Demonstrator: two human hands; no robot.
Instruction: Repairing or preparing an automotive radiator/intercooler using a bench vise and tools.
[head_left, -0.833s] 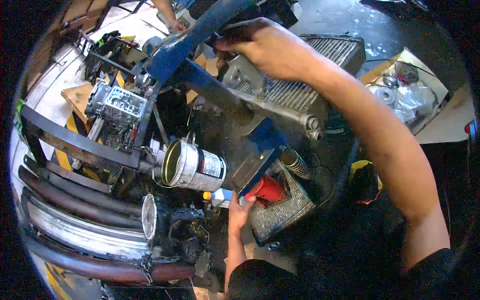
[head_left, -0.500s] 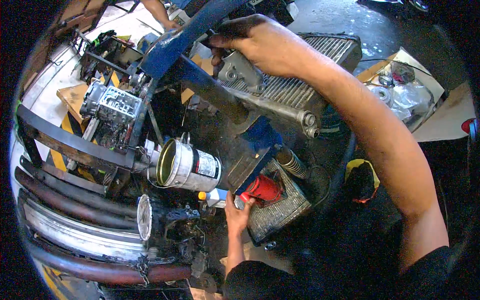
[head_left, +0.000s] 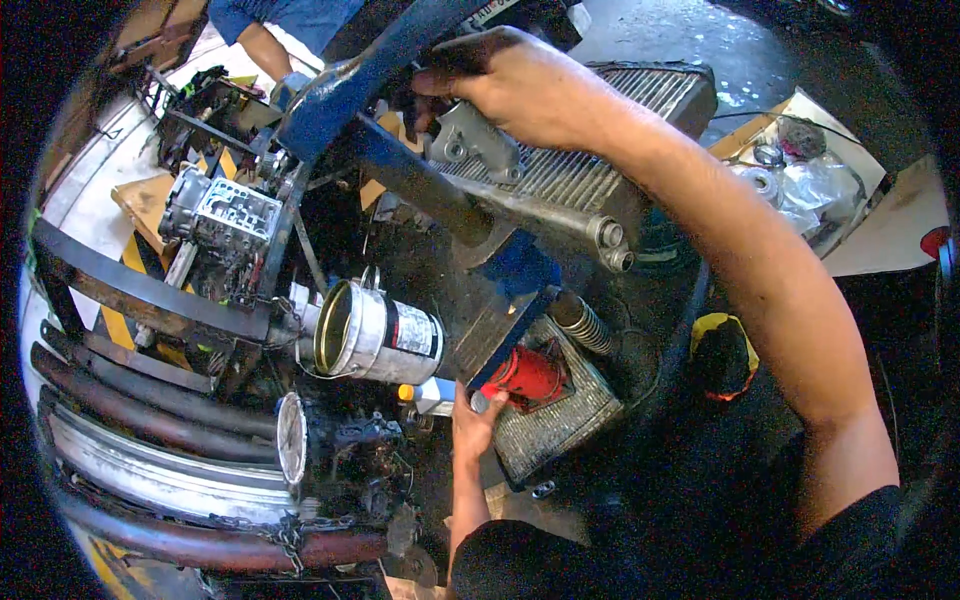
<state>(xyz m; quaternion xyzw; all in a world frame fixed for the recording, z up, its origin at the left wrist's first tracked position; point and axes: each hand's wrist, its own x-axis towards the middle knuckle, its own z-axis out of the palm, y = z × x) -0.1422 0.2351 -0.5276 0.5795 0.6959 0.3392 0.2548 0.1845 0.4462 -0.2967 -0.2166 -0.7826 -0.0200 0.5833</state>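
My right hand reaches high up beside the blue steel frame. Its fingers are curled, and shadow hides what they grip. Just under the palm is a grey metal bracket with bolt holes; I cannot tell if the fingers hold it. Lower down, my left hand is closed, thumb bent over, at the side of a red cylinder like a bottle jack. A small greyish piece shows between its thumb and fingers, too unclear to name. The cylinder stands against a blue-edged plate, above a ribbed metal block.
A white pail lies tilted left of centre, near a yellow-capped bottle. A finned radiator sits behind my right forearm. An engine block stands far left. Another person's arm shows at the top left; a parts box is at right.
The piece at my left thumb looked red before and looks grey now. My right hand stays almost in place. The other person's arm and blue clothing show more at the top left.
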